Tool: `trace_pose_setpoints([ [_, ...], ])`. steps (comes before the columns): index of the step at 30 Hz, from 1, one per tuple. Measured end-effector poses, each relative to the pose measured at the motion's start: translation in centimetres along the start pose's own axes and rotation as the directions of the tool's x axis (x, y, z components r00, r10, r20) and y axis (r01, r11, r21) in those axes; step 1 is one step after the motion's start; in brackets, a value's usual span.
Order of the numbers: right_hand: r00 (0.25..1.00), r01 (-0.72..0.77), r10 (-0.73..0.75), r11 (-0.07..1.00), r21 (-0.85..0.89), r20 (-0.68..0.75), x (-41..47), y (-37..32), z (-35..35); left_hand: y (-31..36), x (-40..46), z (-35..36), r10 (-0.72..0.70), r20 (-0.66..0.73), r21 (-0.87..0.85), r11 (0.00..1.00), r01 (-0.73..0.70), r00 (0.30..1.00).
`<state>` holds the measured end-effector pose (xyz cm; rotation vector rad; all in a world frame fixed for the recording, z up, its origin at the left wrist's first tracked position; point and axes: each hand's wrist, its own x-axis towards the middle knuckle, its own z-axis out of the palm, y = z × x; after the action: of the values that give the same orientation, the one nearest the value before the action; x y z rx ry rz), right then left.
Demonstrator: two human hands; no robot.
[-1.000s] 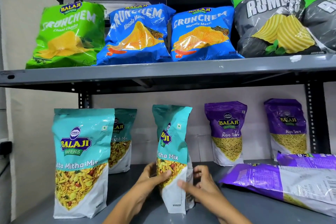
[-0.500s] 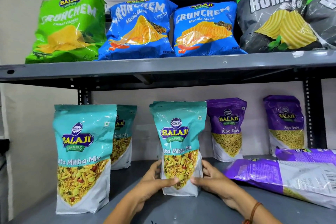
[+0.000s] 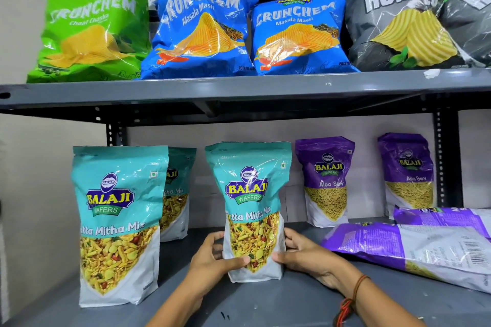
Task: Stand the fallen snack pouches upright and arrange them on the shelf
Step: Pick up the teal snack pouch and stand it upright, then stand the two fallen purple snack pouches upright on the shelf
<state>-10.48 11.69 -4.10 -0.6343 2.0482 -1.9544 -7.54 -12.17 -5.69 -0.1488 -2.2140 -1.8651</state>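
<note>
A teal Khatta Mitha Mix pouch [image 3: 249,194] stands upright mid-shelf, front facing me. My left hand [image 3: 212,257] grips its lower left side and my right hand [image 3: 300,252] grips its lower right side. Two more teal pouches stand to the left, one near the front [image 3: 117,220] and one behind it [image 3: 176,194]. Two purple Aloo Sev pouches stand at the back, one [image 3: 325,180] right of centre and one [image 3: 407,170] further right. Two purple pouches lie flat at the right, one in front [image 3: 414,252] and one behind [image 3: 446,219].
The grey lower shelf [image 3: 265,302] has bare surface in front of my hands. The upper shelf [image 3: 239,87] carries green, blue and dark chip bags. A black upright post [image 3: 446,162] stands at the back right. A wall closes the left side.
The held teal pouch was turned from side-on to face front and now stands on the shelf, shifted slightly back. Both hands stayed on its lower sides.
</note>
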Motion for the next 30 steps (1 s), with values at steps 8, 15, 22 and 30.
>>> trace_pose_setpoints([
  [8, 0.993, 0.065, -0.077, 0.990, -0.127, -0.094, -1.3, -0.6, 1.3, 3.1, -3.0, 3.7, 0.246, -0.380, 0.337, 0.935, -0.114, 0.891],
  [15, 0.813, 0.235, -0.397, 0.893, -0.385, -0.425, -5.0, -4.1, -3.5, 8.3, -6.7, 14.8, 0.473, -0.321, 0.019, 0.870, -0.493, 0.821],
  [22, 0.827, -0.085, -0.353, 0.690, -0.718, -0.437, -9.0, -6.5, -19.6, 9.4, -8.8, 25.9, -0.246, 0.113, -0.565, 0.781, 0.266, 0.963],
  [30, 0.936, -0.326, 0.192, 0.163, -0.931, -0.294, -7.2, -6.6, -26.9, 9.6, -7.0, 34.2, -0.508, 0.303, -0.577, 0.576, 0.580, 0.806],
])
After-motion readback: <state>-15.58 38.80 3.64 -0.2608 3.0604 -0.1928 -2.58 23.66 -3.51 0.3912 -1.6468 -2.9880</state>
